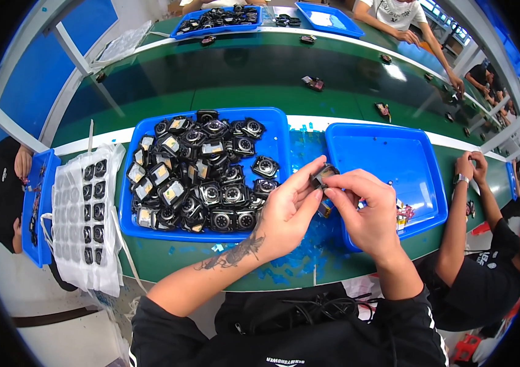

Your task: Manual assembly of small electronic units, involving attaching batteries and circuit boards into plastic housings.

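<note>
My left hand (288, 211) is closed round the edge of a small black smartwatch case (323, 175), held up between the two trays with its grey inside showing. Thumb and forefinger of my right hand (367, 205) pinch at the same case; what lies between those fingertips is partly hidden. Just below the fingers shows a small yellow and blue part (326, 210), and I cannot tell whether it hangs from the case. On my left, a blue tray (277, 125) carries a heap of black smartwatch cases (211, 194), some face down with round backs showing, others showing pale insides.
Right of my hands stands another blue tray (416, 174) with a few small coloured parts (404, 214). Blue film scraps (278, 269) litter the bench. A white blister sheet (82, 202) lies far left. Beyond, a green conveyor belt (241, 79) bears scattered parts; co-workers sit around.
</note>
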Action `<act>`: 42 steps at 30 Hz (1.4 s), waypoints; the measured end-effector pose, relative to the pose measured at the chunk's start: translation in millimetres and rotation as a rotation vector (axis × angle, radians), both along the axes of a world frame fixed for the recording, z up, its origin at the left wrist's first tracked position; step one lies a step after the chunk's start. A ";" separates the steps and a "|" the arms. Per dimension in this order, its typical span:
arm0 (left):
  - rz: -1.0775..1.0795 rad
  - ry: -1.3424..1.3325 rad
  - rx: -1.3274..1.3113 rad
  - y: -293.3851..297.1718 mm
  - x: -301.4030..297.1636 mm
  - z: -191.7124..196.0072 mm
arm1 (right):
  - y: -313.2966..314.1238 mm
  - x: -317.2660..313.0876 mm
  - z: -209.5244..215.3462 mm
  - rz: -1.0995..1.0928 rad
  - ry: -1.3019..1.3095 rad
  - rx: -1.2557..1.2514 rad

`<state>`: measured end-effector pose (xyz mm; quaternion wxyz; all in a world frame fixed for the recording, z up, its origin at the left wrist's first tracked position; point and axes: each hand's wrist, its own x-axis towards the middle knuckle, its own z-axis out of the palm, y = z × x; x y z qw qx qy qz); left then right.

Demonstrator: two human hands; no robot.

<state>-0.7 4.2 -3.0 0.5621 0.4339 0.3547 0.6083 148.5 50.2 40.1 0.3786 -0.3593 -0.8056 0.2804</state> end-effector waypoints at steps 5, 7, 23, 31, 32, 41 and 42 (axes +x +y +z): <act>-0.106 0.063 0.024 0.1 -5.7 2.1 | 0.9 1.3 0.7 -0.015 0.027 -0.034; -0.114 0.080 0.025 0.7 -6.7 2.9 | 0.5 2.9 2.4 -0.012 -0.003 -0.008; -0.173 0.129 -0.020 -2.0 -2.1 4.3 | 3.1 5.7 -0.9 -0.050 -0.016 -0.004; -0.138 -0.140 -0.021 -0.5 1.2 13.4 | 1.9 23.5 -9.6 -0.021 0.198 -0.105; -0.087 -0.119 0.002 0.5 0.2 12.4 | -5.7 24.8 -5.7 -0.010 0.206 -0.170; 0.126 0.741 0.394 -0.9 -10.6 18.9 | -7.3 37.3 -5.0 0.171 0.458 -0.718; 0.186 0.753 0.477 1.6 -9.4 14.7 | -6.7 38.3 -5.3 0.162 0.437 -0.716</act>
